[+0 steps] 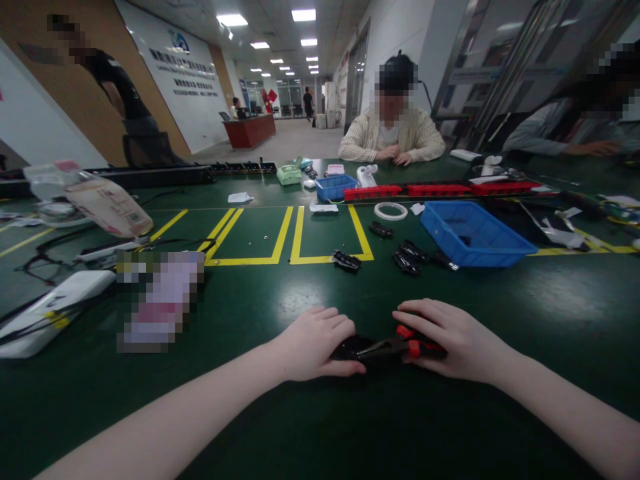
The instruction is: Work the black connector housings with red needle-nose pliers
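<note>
Pliers (384, 348) with red-and-black handles lie in our right hand (457, 340), its fingers curled around the grips, the nose up against the black part (351, 348) that our left hand (317, 341) clasps just over the green tabletop (240, 293). We judge this part to be mid-work. Similar black pieces (347, 260) lie loose beside the blue bin (493, 255); whether those are finished or waiting, we cannot tell.
</note>
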### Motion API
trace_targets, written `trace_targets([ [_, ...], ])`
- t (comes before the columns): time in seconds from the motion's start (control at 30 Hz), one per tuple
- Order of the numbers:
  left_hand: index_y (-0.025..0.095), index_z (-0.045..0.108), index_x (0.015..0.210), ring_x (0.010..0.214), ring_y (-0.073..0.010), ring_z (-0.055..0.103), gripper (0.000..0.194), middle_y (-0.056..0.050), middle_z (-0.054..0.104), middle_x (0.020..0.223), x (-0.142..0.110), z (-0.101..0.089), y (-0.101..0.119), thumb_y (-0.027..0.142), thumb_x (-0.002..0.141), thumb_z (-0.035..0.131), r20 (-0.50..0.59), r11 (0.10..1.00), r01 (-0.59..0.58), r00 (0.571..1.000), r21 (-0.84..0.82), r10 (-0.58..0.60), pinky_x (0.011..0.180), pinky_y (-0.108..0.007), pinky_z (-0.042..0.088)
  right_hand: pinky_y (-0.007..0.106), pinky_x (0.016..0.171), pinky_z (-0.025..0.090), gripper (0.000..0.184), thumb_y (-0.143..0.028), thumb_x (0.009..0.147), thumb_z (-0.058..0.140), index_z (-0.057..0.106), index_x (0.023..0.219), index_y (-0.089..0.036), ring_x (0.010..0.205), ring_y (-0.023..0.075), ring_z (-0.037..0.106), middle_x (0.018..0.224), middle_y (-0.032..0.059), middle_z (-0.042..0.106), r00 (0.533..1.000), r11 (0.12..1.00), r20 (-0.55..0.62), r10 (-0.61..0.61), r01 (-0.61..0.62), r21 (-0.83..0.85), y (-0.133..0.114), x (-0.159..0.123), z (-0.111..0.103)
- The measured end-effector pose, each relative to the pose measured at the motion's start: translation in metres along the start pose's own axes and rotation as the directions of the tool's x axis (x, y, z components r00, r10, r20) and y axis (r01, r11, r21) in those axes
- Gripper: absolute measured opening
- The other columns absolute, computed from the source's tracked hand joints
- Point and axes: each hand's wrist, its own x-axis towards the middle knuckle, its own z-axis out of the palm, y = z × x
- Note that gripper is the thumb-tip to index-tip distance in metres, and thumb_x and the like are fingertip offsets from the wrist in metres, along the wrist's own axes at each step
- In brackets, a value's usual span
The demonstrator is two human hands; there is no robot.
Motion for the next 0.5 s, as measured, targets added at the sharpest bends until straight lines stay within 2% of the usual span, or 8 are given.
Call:
trace_targets([
  [0.17, 0.016, 0.056, 0.087, 0.07, -0.0171, 0.054, 0.037, 0.0, 0.06, 0.08, 0.0003, -0.0001, -0.0001, 0.053, 0.083, 0.064, 0.007, 1.0, -0.016, 1.0, 0.0, 0.016, 0.06, -0.027, 0.035, 0.041, 0.08, 0.055, 0.059, -0.056, 0.086, 0.051, 0.051, 0.127, -0.014, 0.106, 0.0287, 0.061, 0.12, 0.0189, 0.059, 0.999, 0.999, -0.018, -0.028, 0.028, -0.021, -0.001, -0.0036, 0.0038],
  [0.3, 0.016, 0.056, 0.088, 0.069, -0.0166, 0.053, 0.036, 0.0, 0.06, 0.079, 0.0007, -0.0004, -0.0008, 0.052, 0.084, 0.064, 0.014, 1.0, -0.004, 1.0, -0.017, 0.004, 0.06, -0.027, 0.035, 0.04, 0.077, 0.054, 0.05, -0.052, 0.092, 0.04, 0.055, 0.118, -0.012, 0.102, 0.027, 0.061, 0.114, 0.0185, 0.061, 0.998, 0.999, -0.051, -0.033, 0.032, -0.028, 0.0001, -0.0041, 0.0035],
  [0.43, 0.016, 0.056, 0.087, 0.068, -0.0163, 0.053, 0.037, 0.0, 0.06, 0.078, 0.0009, -0.0008, -0.0008, 0.052, 0.084, 0.064, 0.01, 1.0, 0.003, 1.0, -0.025, -0.003, 0.06, -0.027, 0.035, 0.036, 0.07, 0.052, 0.04, -0.046, 0.093, 0.042, 0.058, 0.108, -0.013, 0.087, 0.0233, 0.061, 0.098, 0.0142, 0.064, 0.999, 1.0, -0.052, -0.013, 0.012, -0.025, -0.0008, -0.0006, -0.0007],
  [0.5, 0.016, 0.056, 0.086, 0.069, -0.0161, 0.053, 0.036, 0.0, 0.06, 0.079, 0.0006, -0.0009, -0.0007, 0.052, 0.084, 0.064, 0.007, 1.0, -0.003, 1.0, -0.031, 0.003, 0.06, -0.027, 0.036, 0.035, 0.069, 0.052, 0.037, -0.044, 0.093, 0.043, 0.059, 0.107, -0.013, 0.086, 0.0229, 0.06, 0.097, 0.0134, 0.064, 0.999, 1.0, -0.044, -0.003, 0.002, -0.023, -0.002, 0.0007, -0.0016],
])
